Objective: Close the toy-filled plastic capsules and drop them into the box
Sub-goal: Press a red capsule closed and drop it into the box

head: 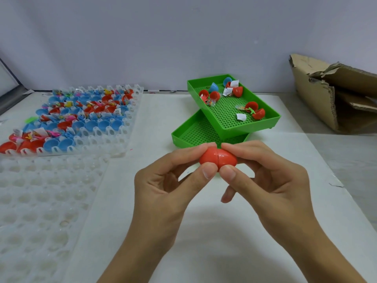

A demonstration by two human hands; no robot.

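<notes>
A red plastic capsule [217,157] lies sideways between both hands above the white table, its two halves joined at a thin seam. My left hand [167,184] pinches its left half with thumb and fingers. My right hand [265,176] pinches the right half the same way. Behind them an upper green tray [271,113] holds several open red and blue capsule halves with small toys and paper slips. A torn cardboard box [326,103] stands at the far right with its opening facing left.
A lower green tray [183,135] sits under the upper one. At the left, a clear holder tray [126,123] carries many red and blue halves with toys. A second clear dimpled tray [40,201] lies in front of it.
</notes>
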